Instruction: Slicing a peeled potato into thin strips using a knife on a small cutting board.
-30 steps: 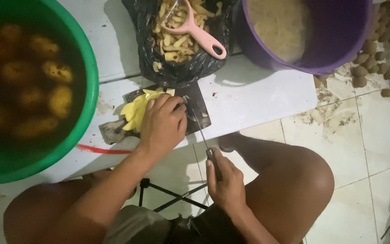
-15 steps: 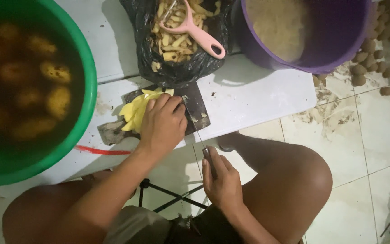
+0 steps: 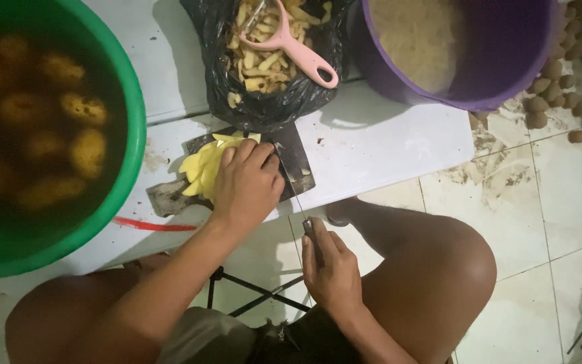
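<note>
- At table's (image 3: 385, 145) near edge, on dark cutting board (image 3: 296, 162): left hand (image 3: 245, 185) curled, pressing yellow potato slices (image 3: 200, 167).
- Right hand (image 3: 331, 269) closed round knife (image 3: 298, 195) handle, blade just beside left fingers.
- Green tub (image 3: 133, 135) at left edge w/ potatoes.

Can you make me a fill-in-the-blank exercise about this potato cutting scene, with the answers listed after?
1. The right hand grips the handle of a ____.
2. The left hand presses yellow potato slices onto a dark ____.
3. The pink peeler lies on peelings in a ____ plastic bag.
4. Potatoes soak in water in the ____ tub.

Missing words: knife; cutting board; black; green
</note>
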